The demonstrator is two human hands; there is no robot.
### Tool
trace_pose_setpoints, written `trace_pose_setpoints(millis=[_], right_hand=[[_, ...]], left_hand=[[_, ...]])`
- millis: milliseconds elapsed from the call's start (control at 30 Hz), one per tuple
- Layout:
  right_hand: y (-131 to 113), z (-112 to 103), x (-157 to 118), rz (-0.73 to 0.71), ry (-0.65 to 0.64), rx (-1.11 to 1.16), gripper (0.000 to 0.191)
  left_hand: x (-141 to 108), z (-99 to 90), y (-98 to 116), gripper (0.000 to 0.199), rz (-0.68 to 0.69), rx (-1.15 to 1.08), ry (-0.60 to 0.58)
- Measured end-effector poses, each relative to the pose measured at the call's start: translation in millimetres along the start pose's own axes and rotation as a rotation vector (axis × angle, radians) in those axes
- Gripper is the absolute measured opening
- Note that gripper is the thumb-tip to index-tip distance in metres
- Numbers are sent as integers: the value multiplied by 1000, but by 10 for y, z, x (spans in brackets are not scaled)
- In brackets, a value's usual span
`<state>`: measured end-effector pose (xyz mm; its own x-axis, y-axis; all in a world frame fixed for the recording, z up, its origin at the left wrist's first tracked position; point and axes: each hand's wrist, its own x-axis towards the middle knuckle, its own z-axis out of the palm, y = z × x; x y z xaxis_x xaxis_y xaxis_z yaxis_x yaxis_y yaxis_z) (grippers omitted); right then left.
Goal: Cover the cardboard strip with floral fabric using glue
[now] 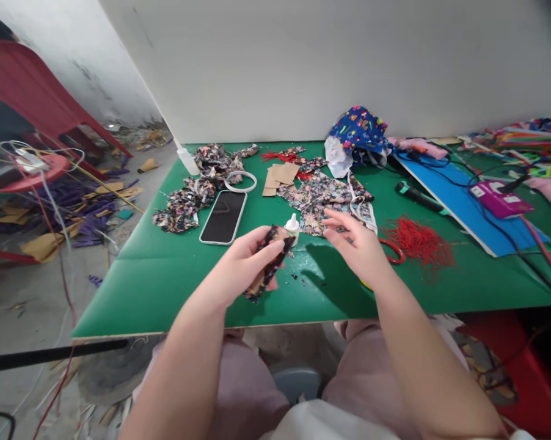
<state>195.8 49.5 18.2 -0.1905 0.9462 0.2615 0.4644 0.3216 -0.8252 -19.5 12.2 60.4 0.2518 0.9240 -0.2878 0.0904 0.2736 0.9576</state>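
Note:
My left hand [252,260] is closed round a small piece of dark floral fabric [272,269], with some tan and pink showing along it. Just beyond that hand stands a small white glue bottle [292,225], partly hidden. My right hand [355,244] hovers over the table with its fingers apart and nothing in them. Flat floral fabric pieces [319,195] lie past its fingertips. Close by its right side are the red handle of scissors [392,250] and a heap of red cords [419,244]. Tan cardboard pieces [280,177] rest at the fabric's left.
On the green table [147,293] lie a phone [223,217], a white ring [241,181], bunched floral fabric [179,208] and a white bottle [188,161]. To the right are a blue board [459,201], a cutter-like black tool [419,197], a purple box [499,198], cables and pink glue guns [422,148].

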Motion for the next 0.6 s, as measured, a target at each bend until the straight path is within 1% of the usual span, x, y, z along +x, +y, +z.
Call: trace_pose_setpoints(millis=[67, 133, 200, 267, 333, 400, 467, 533, 600], right_hand=[[95, 105, 36, 43, -76, -24, 50], [146, 231, 64, 24, -128, -60, 53], [166, 359, 98, -16, -136, -134, 55], [170, 476, 144, -58, -120, -221, 53], [164, 570, 200, -96, -118, -287, 43], [138, 626, 245, -130, -121, -316, 30], [80, 623, 255, -153, -101, -291, 24], [-8, 546, 217, -142, -71, -214, 27], [-105, 398, 134, -88, -90, -127, 38]], left_hand=[[25, -144, -83, 28, -31, 126, -12], [43, -242, -175, 31, -48, 280, -35], [55, -286, -271, 32, -26, 481, -65], [61, -293, -361, 31, 29, 652, -81], [65, -287, -436, 30, 57, 710, -70], [66, -280, -480, 31, -1, 606, -49], [59, -271, -479, 32, -73, 411, -30], [39, -252, -433, 30, -63, 226, 11], [8, -218, -361, 27, 13, 120, 75]])
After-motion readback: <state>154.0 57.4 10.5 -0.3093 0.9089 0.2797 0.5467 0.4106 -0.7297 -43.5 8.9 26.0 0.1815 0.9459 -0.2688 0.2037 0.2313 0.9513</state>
